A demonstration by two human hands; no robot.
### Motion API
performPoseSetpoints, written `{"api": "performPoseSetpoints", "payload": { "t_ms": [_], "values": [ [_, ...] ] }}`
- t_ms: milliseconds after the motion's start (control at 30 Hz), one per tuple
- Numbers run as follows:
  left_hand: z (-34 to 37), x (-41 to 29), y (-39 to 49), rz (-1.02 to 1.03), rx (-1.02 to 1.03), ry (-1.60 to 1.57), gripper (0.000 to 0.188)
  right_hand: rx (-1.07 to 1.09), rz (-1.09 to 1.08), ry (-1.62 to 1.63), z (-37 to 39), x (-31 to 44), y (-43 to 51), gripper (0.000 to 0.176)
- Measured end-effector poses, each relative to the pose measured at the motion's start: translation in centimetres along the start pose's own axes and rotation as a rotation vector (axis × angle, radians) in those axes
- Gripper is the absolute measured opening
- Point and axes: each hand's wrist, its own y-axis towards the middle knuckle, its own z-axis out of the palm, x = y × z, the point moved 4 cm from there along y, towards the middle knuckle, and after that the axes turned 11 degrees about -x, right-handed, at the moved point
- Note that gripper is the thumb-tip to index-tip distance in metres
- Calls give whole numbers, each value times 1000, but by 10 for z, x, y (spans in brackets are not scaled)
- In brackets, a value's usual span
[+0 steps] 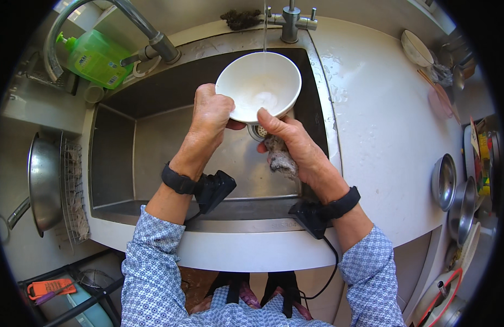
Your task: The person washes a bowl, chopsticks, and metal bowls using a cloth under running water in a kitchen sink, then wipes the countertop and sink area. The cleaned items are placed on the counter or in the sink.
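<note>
A white bowl (252,81) is held tilted over the stainless steel sink (166,151), its inside facing up toward me. My left hand (211,110) grips its left rim, fingers underneath. My right hand (297,141) steadies the near right rim with the thumb and also clasps a grey, soiled scrubbing cloth (281,159) below the bowl. A thin stream of water (265,32) runs down to the far rim. Part of the sink drain (258,131) shows beneath the bowl.
A curved faucet (153,39) and a green pump bottle (98,59) stand back left. A second tap (290,24) and a dark scouring pad (240,19) are behind the sink. A metal pan (45,184) lies left. Metal bowls (444,182) line the right side; water drops wet the counter (382,122).
</note>
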Motion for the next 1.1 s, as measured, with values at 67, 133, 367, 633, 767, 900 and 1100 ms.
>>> {"api": "performPoseSetpoints", "payload": {
  "t_ms": [67, 133, 367, 633, 767, 900, 1100],
  "values": [
    [1, 7, 1, 2, -10, -10, 30, -34, -64, 41, 8, -3, 3, 72],
    [3, 16, 2, -31, -38, 11, 31, -76, -96, 83, 8, -5, 8, 64],
    [18, 39, -1, -155, -17, -57, 26, -239, -191, 212, -6, -16, 21, 47],
    [19, 46, 12, -199, 57, -5, 16, -328, -226, 307, -15, -21, 36, 46],
    [20, 58, 35, -70, 50, 132, 16, -329, -221, 263, -19, -17, 39, 44],
    [21, 60, 56, 305, -131, 421, 22, -316, -200, 220, -21, -19, 37, 42],
    [26, 64, 38, -61, -31, 13, 27, -449, -210, 129, -19, -11, 45, 43]
  ]
}}
